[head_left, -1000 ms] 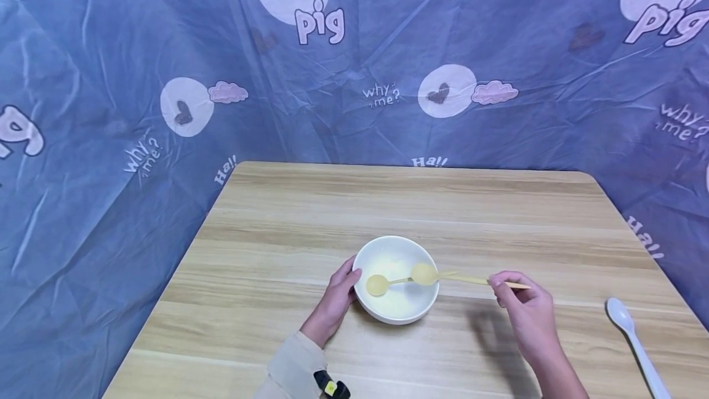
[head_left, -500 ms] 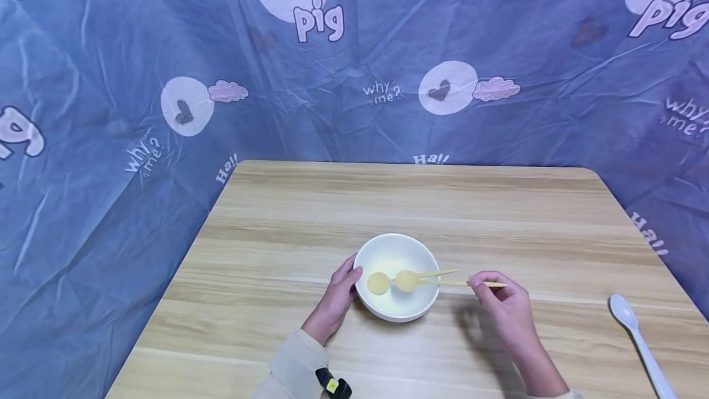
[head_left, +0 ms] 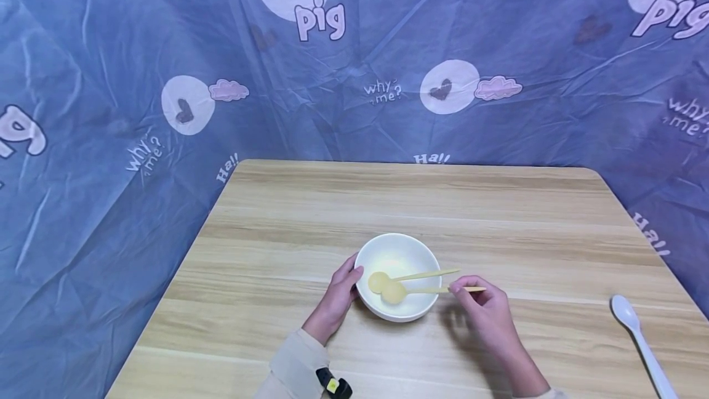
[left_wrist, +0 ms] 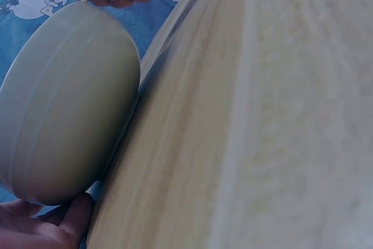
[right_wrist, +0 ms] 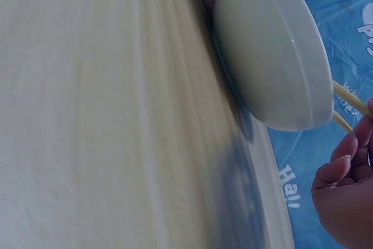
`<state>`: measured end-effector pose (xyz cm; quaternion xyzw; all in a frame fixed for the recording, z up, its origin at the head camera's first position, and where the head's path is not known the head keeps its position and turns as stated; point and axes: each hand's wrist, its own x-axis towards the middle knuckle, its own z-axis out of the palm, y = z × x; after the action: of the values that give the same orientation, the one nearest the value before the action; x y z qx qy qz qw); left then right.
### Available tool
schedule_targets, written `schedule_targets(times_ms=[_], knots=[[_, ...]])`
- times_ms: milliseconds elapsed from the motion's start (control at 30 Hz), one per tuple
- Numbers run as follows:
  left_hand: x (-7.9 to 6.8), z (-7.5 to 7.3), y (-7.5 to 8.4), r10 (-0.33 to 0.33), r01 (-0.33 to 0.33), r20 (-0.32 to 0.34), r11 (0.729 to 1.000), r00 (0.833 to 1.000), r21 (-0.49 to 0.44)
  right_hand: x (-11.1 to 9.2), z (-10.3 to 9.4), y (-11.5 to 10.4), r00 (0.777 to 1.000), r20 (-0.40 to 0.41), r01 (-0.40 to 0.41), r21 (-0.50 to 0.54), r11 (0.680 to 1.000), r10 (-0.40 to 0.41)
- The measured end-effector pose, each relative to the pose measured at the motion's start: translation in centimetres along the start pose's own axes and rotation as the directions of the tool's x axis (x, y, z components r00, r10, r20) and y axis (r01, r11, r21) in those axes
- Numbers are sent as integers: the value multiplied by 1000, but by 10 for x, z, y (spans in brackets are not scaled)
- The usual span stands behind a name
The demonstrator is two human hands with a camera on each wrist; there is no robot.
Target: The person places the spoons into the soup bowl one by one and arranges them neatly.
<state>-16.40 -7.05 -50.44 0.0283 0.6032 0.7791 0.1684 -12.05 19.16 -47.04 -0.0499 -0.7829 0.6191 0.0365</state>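
A white bowl (head_left: 412, 254) sits on the wooden table, its left side gripped by my left hand (head_left: 335, 291) with the thumb at the rim. Inside it rests one pale yellow spoon (head_left: 423, 275), its handle leaning over the right rim. My right hand (head_left: 487, 313) pinches the handle of a second pale yellow spoon (head_left: 394, 292), whose round head is in the bowl and overlaps the first one's head. From the right wrist, the bowl's outer wall (right_wrist: 274, 51) hides both spoon heads, and two handles stick out toward my fingers (right_wrist: 344, 146).
A light blue-grey long-handled spoon (head_left: 642, 343) lies near the table's right side. The wooden table (head_left: 277, 214) ends at a blue printed cloth (head_left: 343, 122) hanging behind and at both sides. A black band with a yellow piece (head_left: 334, 384) is on the left sleeve.
My right hand has moved left with the held spoon, bringing its head lower and further into the bowl, beside the other spoon's head. The left hand has stayed on the bowl.
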Motion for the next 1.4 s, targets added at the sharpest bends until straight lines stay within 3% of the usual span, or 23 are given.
schedule_targets(times_ms=[267, 833, 1400], knots=[[0, 0, 0, -2, 2, -3, 1000, 1000, 2, 0, 7, 4, 999, 13, -49, 32, 998, 49], [1, 1, 1, -6, 6, 2, 1000, 1000, 4, 4, 17, 4, 997, 23, -67, -26, 997, 67], [0, 0, 1, 9, -9, 13, 1000, 1000, 2, 5, 20, 5, 993, 86, -83, 9, 996, 82]])
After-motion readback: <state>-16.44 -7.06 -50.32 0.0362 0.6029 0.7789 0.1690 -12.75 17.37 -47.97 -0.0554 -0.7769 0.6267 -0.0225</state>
